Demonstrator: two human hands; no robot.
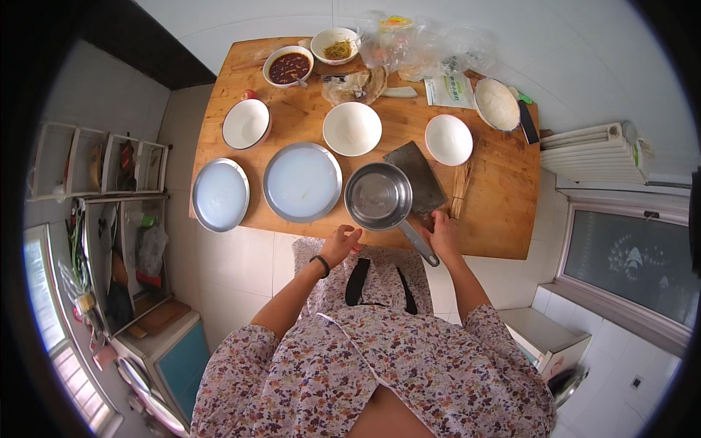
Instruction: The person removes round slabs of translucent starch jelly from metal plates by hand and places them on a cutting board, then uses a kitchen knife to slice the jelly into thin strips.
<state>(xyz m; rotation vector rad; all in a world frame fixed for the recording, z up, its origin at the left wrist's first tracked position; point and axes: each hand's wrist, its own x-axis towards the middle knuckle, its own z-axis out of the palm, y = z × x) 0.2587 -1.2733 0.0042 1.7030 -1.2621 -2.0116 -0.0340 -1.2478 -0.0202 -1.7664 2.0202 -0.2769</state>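
My right hand (pixel 442 234) has its fingers at the lower end of a dark cleaver (pixel 417 176), around what looks like its handle, mostly hidden. The blade lies flat on the wooden table (pixel 495 191). A metal saucepan (pixel 378 197), empty inside, overlaps the blade's left side; its handle points towards me, just left of that hand. Over the table's front edge hovers my left hand (pixel 340 243), fingers loosely curled and apart, holding nothing. Left of the saucepan are two round metal pans, a larger one (pixel 303 182) and a smaller one (pixel 220 195), each with a milky-white layer.
White bowls (pixel 352 129) (pixel 246 124) (pixel 449 139) form a row behind the pans. A straw brush (pixel 461 186) lies right of the cleaver. Farther back are a bowl of dark red sauce (pixel 289 68), shredded food (pixel 335 46), plastic bags (pixel 394 46) and a flour bowl (pixel 497 105).
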